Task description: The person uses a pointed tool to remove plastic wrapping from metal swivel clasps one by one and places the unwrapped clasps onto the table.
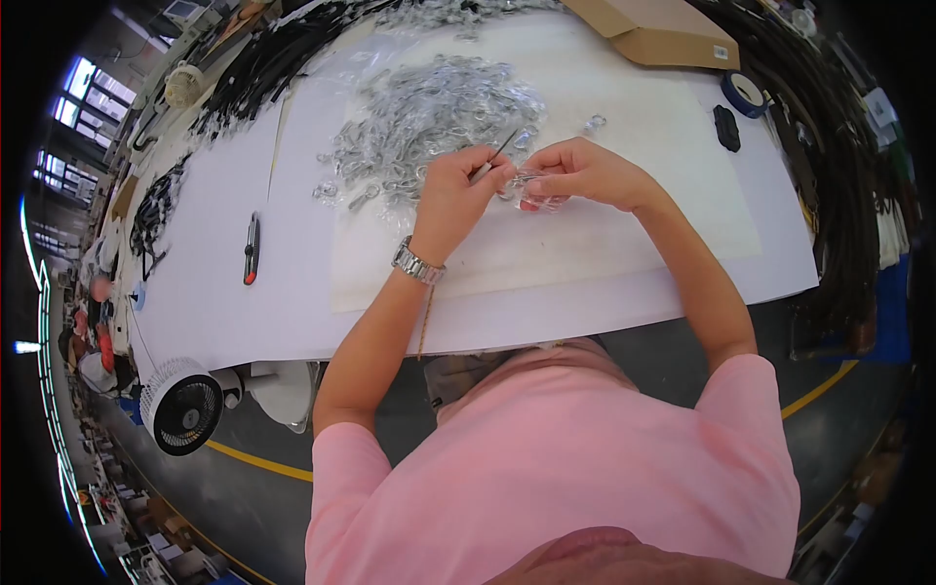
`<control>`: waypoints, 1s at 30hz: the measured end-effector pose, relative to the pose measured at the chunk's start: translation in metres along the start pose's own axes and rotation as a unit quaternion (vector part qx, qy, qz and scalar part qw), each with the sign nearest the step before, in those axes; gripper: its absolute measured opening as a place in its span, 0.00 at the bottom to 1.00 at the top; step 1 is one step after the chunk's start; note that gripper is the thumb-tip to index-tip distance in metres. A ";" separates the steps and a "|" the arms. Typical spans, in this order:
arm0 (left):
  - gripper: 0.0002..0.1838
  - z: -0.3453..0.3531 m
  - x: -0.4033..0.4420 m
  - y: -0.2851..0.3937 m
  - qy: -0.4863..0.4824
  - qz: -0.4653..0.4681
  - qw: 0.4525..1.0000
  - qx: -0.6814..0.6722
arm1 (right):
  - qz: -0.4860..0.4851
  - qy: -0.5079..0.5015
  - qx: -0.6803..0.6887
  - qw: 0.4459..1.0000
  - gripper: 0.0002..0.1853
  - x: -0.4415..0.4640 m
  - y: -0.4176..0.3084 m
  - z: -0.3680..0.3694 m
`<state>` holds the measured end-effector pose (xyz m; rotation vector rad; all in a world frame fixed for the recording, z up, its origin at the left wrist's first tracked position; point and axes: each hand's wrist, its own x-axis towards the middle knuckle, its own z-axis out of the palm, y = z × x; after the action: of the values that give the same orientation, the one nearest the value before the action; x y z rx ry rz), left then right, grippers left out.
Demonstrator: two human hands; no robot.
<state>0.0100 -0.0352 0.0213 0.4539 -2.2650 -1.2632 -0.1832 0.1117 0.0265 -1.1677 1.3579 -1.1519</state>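
My left hand (465, 192) is closed around a thin dark-tipped tool (495, 156), which points up and to the right. Close beside it, my right hand (575, 175) pinches a small clear plastic bag (541, 200) with something red at its lower part. The fingertips of both hands nearly meet at the bag. Just beyond them lies a large pile of small clear bags (429, 112) with shiny pieces inside, on a white sheet (624, 253).
A cutter knife (252, 249) lies at the left. Dark tape (745, 94), a black object (726, 128) and a cardboard box (663, 34) are at the upper right. Bundles of black strips (263, 73) lie at the upper left. A fan (183, 408) stands by the table's left front edge.
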 end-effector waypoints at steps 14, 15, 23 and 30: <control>0.12 0.000 0.001 -0.012 -0.006 0.024 0.995 0.099 | 0.038 -0.016 0.083 0.996 0.14 0.003 0.013 0.016; 0.12 -0.001 0.001 -0.013 0.012 0.070 0.983 0.168 | 0.059 -0.030 0.110 0.992 0.15 0.003 0.012 0.016; 0.11 0.005 -0.001 -0.003 -0.011 0.008 1.000 -0.002 | 0.091 -0.083 0.116 0.986 0.14 0.002 0.012 0.012; 0.13 0.005 0.002 -0.001 0.009 -0.068 0.995 -0.067 | 0.078 -0.064 0.153 0.983 0.15 -0.001 0.011 -0.003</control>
<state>0.0052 -0.0333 0.0183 0.5747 -2.1480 -1.4627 -0.1870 0.1135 0.0162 -0.8825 1.1084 -1.1060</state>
